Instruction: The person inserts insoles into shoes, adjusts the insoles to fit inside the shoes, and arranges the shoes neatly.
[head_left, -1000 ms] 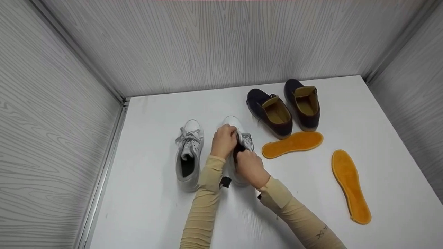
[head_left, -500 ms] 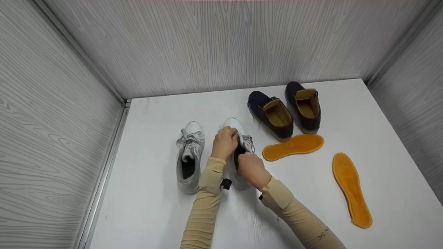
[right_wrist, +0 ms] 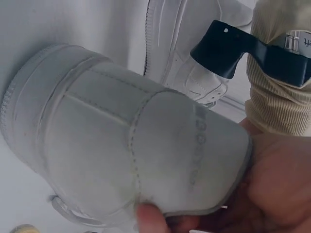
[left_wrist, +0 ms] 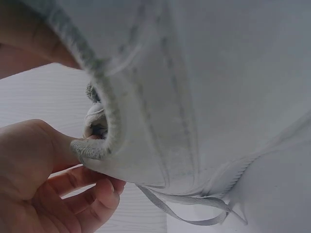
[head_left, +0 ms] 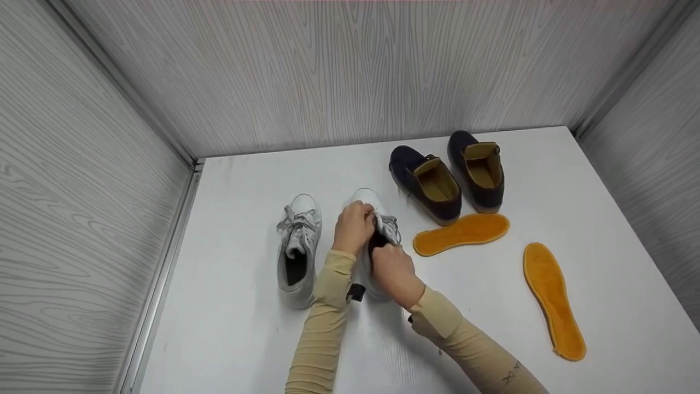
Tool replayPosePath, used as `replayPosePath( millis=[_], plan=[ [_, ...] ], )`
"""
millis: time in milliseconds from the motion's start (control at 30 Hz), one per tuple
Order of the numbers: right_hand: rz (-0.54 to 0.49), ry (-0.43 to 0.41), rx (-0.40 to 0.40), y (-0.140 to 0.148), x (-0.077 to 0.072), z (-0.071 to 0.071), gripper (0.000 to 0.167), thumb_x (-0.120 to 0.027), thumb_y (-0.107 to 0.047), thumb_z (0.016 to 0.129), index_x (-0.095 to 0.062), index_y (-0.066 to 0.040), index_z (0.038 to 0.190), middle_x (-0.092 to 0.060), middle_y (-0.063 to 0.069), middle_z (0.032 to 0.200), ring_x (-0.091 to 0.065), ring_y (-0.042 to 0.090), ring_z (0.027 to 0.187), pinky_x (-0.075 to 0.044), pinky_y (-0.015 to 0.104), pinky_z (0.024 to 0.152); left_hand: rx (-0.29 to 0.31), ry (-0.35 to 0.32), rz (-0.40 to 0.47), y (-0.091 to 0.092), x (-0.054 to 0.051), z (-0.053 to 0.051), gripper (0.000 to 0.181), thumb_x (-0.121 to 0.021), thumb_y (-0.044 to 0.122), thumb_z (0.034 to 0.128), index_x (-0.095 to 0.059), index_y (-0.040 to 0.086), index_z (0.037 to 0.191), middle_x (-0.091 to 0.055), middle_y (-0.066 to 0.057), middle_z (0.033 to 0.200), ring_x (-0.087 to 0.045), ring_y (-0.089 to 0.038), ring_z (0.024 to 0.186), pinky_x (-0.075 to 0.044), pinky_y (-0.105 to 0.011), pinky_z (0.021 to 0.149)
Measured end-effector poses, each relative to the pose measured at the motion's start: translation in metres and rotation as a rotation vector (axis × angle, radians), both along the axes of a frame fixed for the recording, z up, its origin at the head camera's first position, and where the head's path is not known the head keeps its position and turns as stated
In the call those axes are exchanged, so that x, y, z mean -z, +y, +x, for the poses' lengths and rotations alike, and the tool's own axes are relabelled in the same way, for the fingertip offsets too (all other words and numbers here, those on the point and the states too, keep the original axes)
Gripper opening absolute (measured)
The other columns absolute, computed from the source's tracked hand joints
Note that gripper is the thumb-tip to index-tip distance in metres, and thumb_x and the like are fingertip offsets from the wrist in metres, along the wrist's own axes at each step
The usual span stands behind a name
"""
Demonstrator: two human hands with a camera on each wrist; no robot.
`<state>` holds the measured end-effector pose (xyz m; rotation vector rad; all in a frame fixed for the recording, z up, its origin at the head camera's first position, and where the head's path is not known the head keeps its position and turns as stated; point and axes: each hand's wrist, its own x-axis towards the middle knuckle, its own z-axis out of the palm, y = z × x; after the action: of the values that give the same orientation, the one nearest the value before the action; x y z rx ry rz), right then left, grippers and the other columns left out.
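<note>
Two white lace-up sneakers lie side by side, toes away from me. On the right sneaker (head_left: 365,196), my left hand (head_left: 351,230) pinches the padded edge near the tongue. In the left wrist view, the left hand's curled fingers (left_wrist: 104,194) show below that edge. My right hand (head_left: 395,269) grips the same sneaker at its opening. The right wrist view shows a fingertip (right_wrist: 151,218) against the outside of the heel, while other fingers reach into the opening and are hidden. The left sneaker (head_left: 302,213) stands untouched, its laces tied and its dark inside visible.
Two dark loafers (head_left: 402,158) with tan linings stand at the back right. One orange insole (head_left: 465,234) lies crosswise in front of them, a second orange insole (head_left: 552,298) farther right. The white table (head_left: 235,219) is bounded by grey wood-grain panels (head_left: 339,71).
Both hands keep their places on the right sneaker. Everything sits slightly lower in the head view, as the camera has tilted a little.
</note>
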<state>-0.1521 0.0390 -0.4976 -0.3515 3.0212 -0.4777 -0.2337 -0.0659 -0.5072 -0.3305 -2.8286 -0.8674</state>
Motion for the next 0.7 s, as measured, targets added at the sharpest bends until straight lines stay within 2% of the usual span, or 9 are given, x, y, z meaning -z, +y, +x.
replayPosePath(
  millis=[200, 367, 467, 700],
  plan=[
    [-0.014, 0.030, -0.025, 0.004, -0.002, -0.001, 0.011, -0.066, -0.005, 0.083, -0.069, 0.004, 0.076, -0.066, 0.022, 0.078, -0.066, 0.040, 0.072, -0.054, 0.051, 0.056, -0.001, 0.001, 0.006, 0.000, 0.000, 0.000, 0.011, -0.064, 0.003, 0.0912, -0.076, 0.003, 0.093, -0.065, -0.013, 0.086, -0.066, -0.033, 0.080, -0.053, -0.046, 0.072],
    [-0.032, 0.052, -0.056, 0.007, -0.010, 0.004, 0.010, -0.068, -0.003, 0.081, -0.068, 0.004, 0.074, -0.066, 0.024, 0.078, -0.065, 0.042, 0.072, -0.054, 0.052, 0.058, -0.001, 0.000, 0.003, 0.000, 0.001, 0.000, 0.012, -0.065, 0.003, 0.0909, -0.076, 0.003, 0.094, -0.066, -0.013, 0.087, -0.066, -0.034, 0.082, -0.053, -0.046, 0.074],
    [-0.045, 0.067, -0.097, 0.010, -0.011, 0.002, 0.010, -0.068, -0.002, 0.080, -0.067, 0.005, 0.073, -0.064, 0.025, 0.075, -0.065, 0.043, 0.070, -0.054, 0.052, 0.060, -0.006, -0.011, -0.017, 0.000, -0.001, 0.000, 0.012, -0.064, 0.004, 0.0920, -0.076, 0.004, 0.094, -0.065, -0.012, 0.086, -0.066, -0.033, 0.081, -0.053, -0.045, 0.072],
    [-0.015, -0.052, -0.137, 0.014, 0.002, -0.010, 0.013, -0.068, -0.006, 0.083, -0.067, 0.005, 0.077, -0.063, 0.025, 0.076, -0.065, 0.044, 0.072, -0.054, 0.054, 0.063, -0.011, -0.019, -0.019, 0.003, -0.001, -0.001, 0.013, -0.064, 0.005, 0.0923, -0.077, 0.005, 0.097, -0.067, -0.011, 0.089, -0.067, -0.031, 0.084, -0.054, -0.044, 0.074]
  ],
)
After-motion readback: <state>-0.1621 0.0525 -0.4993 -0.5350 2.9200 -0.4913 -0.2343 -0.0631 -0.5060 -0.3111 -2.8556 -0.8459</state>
